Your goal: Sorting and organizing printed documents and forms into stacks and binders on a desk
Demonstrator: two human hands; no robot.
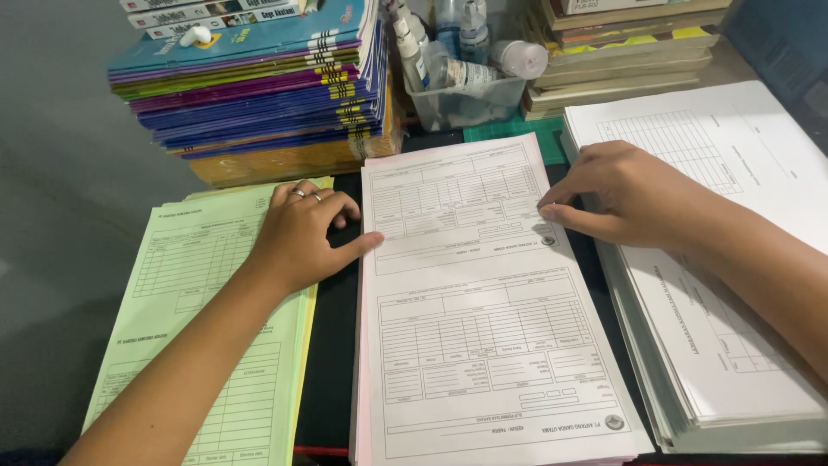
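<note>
Nearest the camera, a stack of pink printed forms (483, 345) lies at the middle of the dark tabletop (332, 345), its top sheet squared on the pile and printed with ruled tables in two blocks. It is flanked by a stack of yellow-green forms (198, 345) on the left and a thicker stack of white forms (733, 259) on the right. The left hand (302, 233) is laid flat over the inner edge of the yellow-green stack, fingers spread and open, the thumb reaching to the pink stack's left edge; two rings are worn. The right hand (625, 194) rests across the gap between pink and white stacks, fingers drawn together with the tips pressed at the pink sheet's right edge; nothing is lifted. No sheet is seen taken from any pile, so the work is judged barely begun. Behind, a pile of thin colourful booklets (259, 86) with striped spine labels is stacked, beside a clear plastic tub (457, 103) of small white-capped bottles and a stack of yellowed books (621, 52).
</note>
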